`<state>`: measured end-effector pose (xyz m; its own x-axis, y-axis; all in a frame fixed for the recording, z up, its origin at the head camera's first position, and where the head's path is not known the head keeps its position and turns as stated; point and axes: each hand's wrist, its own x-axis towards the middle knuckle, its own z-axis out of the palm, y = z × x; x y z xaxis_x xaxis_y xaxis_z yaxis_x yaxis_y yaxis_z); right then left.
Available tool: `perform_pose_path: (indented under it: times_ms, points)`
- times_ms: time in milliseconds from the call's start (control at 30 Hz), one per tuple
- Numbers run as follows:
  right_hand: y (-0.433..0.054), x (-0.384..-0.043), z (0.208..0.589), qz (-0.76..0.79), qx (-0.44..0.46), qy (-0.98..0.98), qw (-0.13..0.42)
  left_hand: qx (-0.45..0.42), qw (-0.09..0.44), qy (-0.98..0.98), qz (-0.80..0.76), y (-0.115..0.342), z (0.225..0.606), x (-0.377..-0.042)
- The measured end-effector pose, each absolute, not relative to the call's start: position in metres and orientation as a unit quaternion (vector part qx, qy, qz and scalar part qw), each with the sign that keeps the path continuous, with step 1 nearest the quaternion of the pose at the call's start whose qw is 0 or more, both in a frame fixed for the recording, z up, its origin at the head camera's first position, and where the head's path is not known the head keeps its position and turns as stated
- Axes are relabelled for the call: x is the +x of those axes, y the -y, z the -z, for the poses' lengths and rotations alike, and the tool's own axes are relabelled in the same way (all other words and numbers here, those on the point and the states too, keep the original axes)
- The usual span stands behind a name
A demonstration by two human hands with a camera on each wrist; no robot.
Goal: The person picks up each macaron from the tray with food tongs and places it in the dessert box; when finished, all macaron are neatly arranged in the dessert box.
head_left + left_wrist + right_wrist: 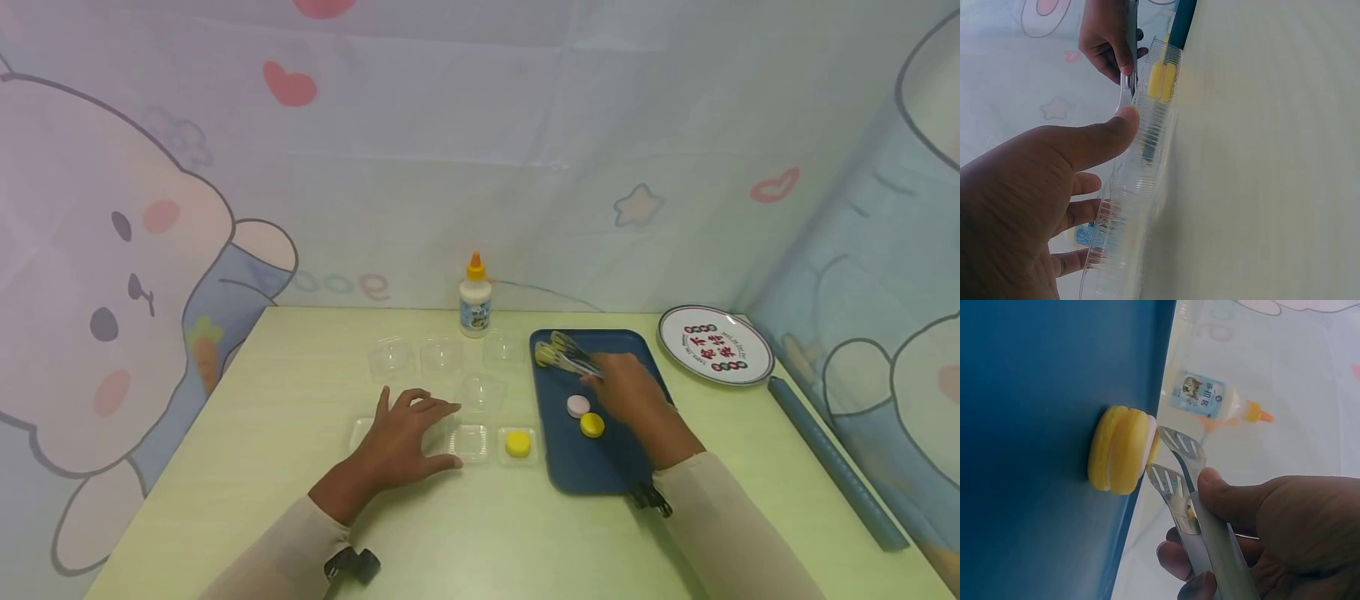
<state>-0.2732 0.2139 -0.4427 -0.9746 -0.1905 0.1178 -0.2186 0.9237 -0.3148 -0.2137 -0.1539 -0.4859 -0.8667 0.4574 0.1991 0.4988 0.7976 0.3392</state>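
Note:
My right hand (pixel 626 387) grips metal tongs (pixel 1179 487) with slotted tips, which reach over the far left part of the blue tray (pixel 562 467). The tips stand apart, close to a yellow macaron (pixel 543 355); whether they touch it I cannot tell. Nearer me on the tray lie a pink macaron (pixel 577 406) and another yellow macaron (pixel 592 425). My left hand (pixel 397 442) spreads thumb and fingers about a clear plastic box (pixel 468 443); contact is unclear. To its right, a clear box (pixel 530 458) contains a yellow macaron (pixel 517 443).
Behind my left hand are several clear plastic lids or boxes (pixel 441 357). Another clear box (pixel 360 432) is partly hidden by that hand. A white bottle (pixel 475 304) with an orange tip stands by the back wall. Right of the tray are a plate (pixel 716 344) and a dark roll (pixel 832 462).

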Motion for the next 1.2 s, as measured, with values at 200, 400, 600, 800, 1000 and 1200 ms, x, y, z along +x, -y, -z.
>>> perform_pose_path:
  times_ms: [200,400,600,800,1000,1200]
  points:
    - [-0.21,-0.275,0.441,-0.157,0.1,0.982,0.033,-0.254,0.054,0.945,0.197,0.155,0.487,-0.215]
    - [-0.209,-0.275,0.441,-0.152,0.089,0.984,0.022,-0.257,0.054,0.946,0.192,0.154,0.489,-0.216]
    - [-0.209,-0.274,0.441,-0.149,0.095,0.984,0.034,-0.258,0.058,0.945,0.192,0.154,0.489,-0.215]
    - [-0.21,-0.272,0.438,-0.151,0.09,0.984,0.036,-0.258,0.065,0.944,0.196,0.155,0.486,-0.215]
    - [-0.215,-0.268,0.434,-0.153,0.076,0.985,0.036,-0.258,0.06,0.944,0.197,0.154,0.484,-0.215]
    - [-0.217,-0.256,0.432,-0.153,0.072,0.985,0.039,-0.258,0.054,0.944,0.197,0.153,0.484,-0.213]
